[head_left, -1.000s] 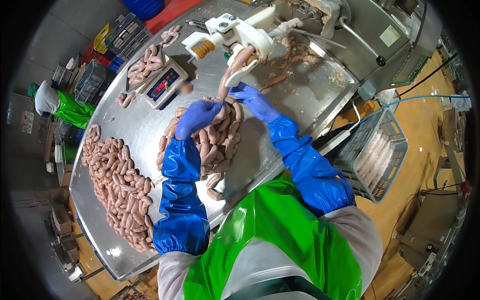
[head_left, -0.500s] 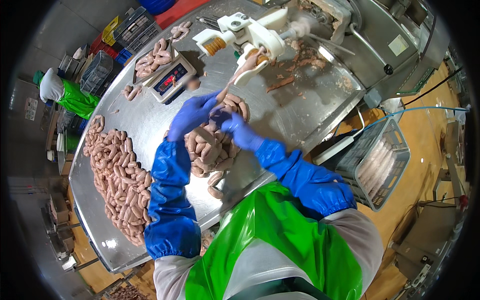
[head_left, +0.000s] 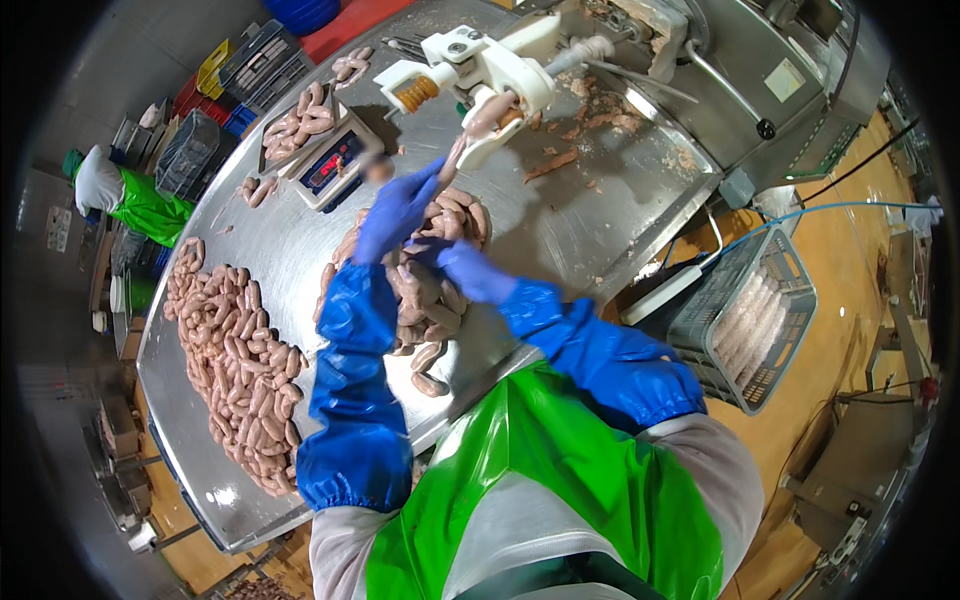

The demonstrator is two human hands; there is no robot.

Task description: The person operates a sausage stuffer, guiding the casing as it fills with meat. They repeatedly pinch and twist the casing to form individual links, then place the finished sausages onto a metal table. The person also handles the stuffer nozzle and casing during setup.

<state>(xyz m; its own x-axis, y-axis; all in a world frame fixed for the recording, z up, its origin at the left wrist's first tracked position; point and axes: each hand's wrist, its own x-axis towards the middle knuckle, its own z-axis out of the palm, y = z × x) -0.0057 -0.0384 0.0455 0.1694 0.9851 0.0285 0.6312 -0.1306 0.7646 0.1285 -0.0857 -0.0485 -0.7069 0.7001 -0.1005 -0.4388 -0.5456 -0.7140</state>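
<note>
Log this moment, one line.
left blue-gloved hand: at pink sausage strand from white plastic fitting | right blue-gloved hand: over pink sausage pile, grip unclear

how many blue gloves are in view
2: one on the left hand, at the filled sausage casing; one on the right hand, over the sausage pile. Any on the co-worker at far left would be hidden.

violet-gloved hands (head_left: 394,216), pink sausages (head_left: 245,365), blue sleeves (head_left: 355,405), green apron (head_left: 615,500)

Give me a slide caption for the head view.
Left hand at a sausage strand from a white fitting; right hand over piled sausages on a metal table.
</note>
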